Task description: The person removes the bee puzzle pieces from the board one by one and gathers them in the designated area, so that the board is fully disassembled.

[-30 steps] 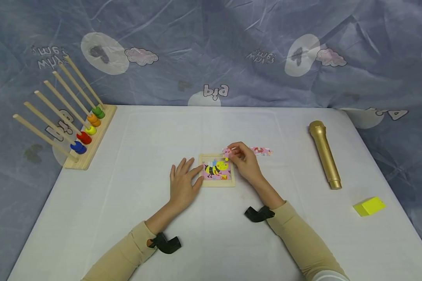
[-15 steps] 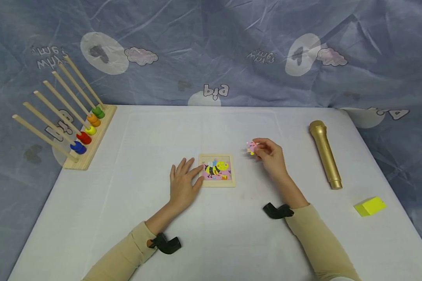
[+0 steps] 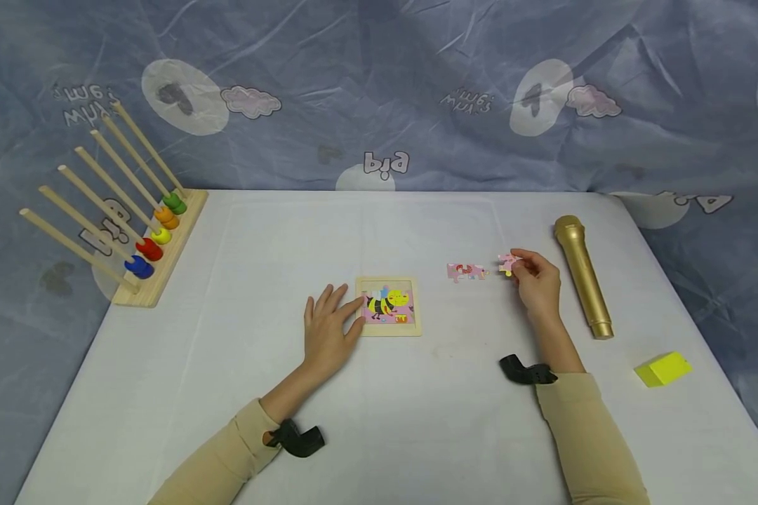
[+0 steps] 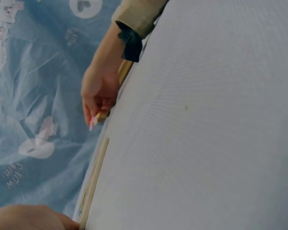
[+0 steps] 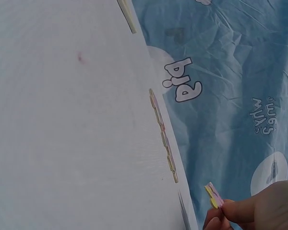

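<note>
My right hand [image 3: 539, 284] pinches a pink jigsaw puzzle piece [image 3: 507, 264] between thumb and fingers. In the right wrist view this piece [image 5: 212, 195] is held up off the white table. To its left lie joined pink puzzle pieces [image 3: 467, 271] in a short row. A square wooden puzzle frame [image 3: 388, 332] with a yellow-and-black bee picture lies in the middle of the table. Beside it my left hand [image 3: 330, 333] lies with fingers spread, thumb and forefinger touching the frame's left edge. The left wrist view shows the frame [image 4: 93, 187] edge-on.
A wooden abacus stand [image 3: 164, 263] with upright rods and coloured beads stands at the far left. On the right lie a gold microphone [image 3: 584, 280] and a yellow block [image 3: 663, 369]. A blue-grey printed cloth [image 3: 379, 91] hangs behind the table [image 3: 391, 421].
My right hand has moved right, away from the wooden frame, carrying the puzzle piece past the row of joined pieces, which shows again. The left hand stays at the frame.
</note>
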A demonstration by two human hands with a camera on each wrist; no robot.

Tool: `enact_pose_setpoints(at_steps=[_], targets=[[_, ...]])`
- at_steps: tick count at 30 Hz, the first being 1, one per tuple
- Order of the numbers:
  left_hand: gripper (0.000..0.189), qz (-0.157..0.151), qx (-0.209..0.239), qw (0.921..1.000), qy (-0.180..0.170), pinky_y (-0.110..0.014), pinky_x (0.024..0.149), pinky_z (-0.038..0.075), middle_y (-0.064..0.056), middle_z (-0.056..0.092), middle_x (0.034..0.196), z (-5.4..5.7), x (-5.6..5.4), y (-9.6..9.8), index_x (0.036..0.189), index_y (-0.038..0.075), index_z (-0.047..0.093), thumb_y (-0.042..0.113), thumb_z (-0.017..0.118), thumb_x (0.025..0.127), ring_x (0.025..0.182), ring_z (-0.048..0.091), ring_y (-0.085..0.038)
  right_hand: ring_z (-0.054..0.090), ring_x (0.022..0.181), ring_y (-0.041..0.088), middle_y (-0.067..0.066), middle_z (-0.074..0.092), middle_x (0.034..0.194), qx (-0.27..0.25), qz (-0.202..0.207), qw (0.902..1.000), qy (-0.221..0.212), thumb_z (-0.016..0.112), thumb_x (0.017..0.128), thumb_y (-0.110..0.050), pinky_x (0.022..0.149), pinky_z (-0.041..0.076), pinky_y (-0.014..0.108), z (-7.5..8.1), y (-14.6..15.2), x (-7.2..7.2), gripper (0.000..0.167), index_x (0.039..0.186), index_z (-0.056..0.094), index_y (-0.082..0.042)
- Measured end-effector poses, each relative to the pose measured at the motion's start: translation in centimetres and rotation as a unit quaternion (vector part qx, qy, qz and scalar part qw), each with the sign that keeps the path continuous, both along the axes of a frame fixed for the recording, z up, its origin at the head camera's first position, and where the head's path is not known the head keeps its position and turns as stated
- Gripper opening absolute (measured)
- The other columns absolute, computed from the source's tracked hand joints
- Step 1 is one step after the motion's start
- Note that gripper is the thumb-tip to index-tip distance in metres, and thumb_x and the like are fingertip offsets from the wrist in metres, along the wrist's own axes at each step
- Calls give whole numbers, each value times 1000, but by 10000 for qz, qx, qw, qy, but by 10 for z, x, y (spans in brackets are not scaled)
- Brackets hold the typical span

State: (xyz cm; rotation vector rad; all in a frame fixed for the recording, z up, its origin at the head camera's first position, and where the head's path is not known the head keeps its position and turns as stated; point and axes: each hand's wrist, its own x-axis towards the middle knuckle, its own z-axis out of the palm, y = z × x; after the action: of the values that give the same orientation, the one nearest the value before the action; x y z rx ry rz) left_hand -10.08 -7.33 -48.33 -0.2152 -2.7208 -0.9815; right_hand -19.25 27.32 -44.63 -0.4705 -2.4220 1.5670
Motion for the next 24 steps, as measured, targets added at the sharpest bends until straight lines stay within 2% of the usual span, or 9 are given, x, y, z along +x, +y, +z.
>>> enact_pose_setpoints(at_steps=[7, 17, 24], targets=[[35, -3, 20, 10000, 1, -63, 115, 10, -15, 51, 145, -1, 0, 0, 123, 12, 70, 21, 70, 88, 144, 32, -37, 51, 65, 1, -5, 52, 84, 232, 123, 9996, -62, 54, 96, -3, 57, 45, 10, -5, 0, 0, 28, 121, 67, -3], [35, 17, 19, 10000, 17, -63, 115, 10, -14, 51, 145, 0, 0, 0, 122, 13, 70, 20, 70, 88, 143, 33, -36, 50, 67, -2, 9, 60, 91, 1110, 464, 9926, -159, 56, 96, -8, 57, 42, 9, -7, -2, 1, 27, 120, 69, -6], [35, -2, 39, 10000, 10, -63, 115, 10, -14, 51, 145, 0, 0, 0, 123, 13, 70, 20, 70, 88, 143, 33, -36, 48, 71, 3, 10, 63, 90, 1584, 506, 9860, -147, 57, 95, -8, 58, 39, 13, -11, 0, 0, 26, 117, 70, -6]])
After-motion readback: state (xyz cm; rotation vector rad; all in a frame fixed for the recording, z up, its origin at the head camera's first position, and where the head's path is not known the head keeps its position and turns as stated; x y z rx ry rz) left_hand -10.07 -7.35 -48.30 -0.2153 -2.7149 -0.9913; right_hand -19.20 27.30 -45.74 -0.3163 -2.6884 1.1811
